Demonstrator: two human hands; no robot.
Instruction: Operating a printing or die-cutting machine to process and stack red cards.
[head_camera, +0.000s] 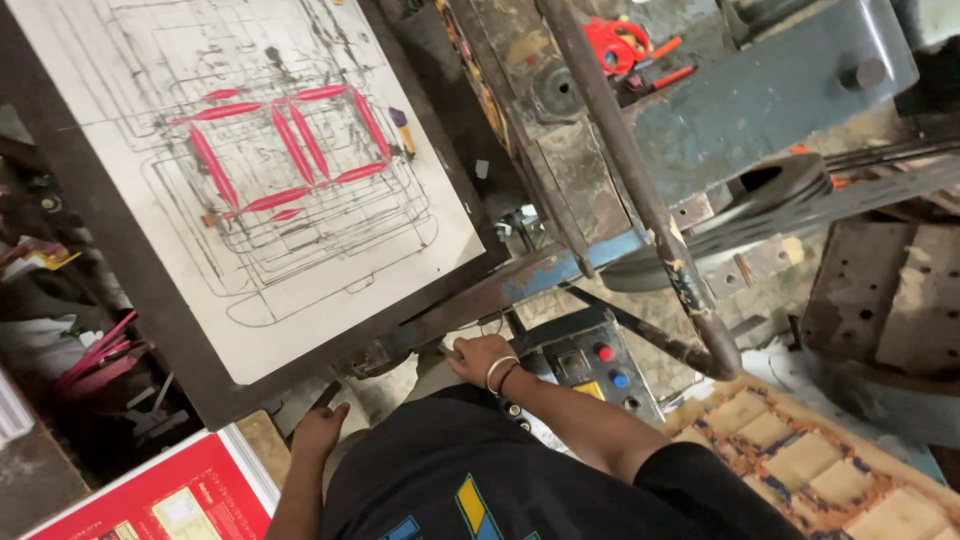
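A white board, marked with cut lines and red foam strips, sits tilted in a dark metal frame of an old press. My right hand, with bangles on the wrist, reaches under the frame's lower corner beside a grey control box. Its fingers curl on a metal part there, and what they grip is hidden. My left hand hangs just below the frame's lower edge, fingers loosely bent and holding nothing. My black shirt fills the bottom middle of the view.
The control box has red, blue and yellow buttons. A long worn metal rod slants down on the right. A stack of die-cut cardboard sheets lies at the lower right, red printed sheets at the lower left. A red tool rests on the machine top.
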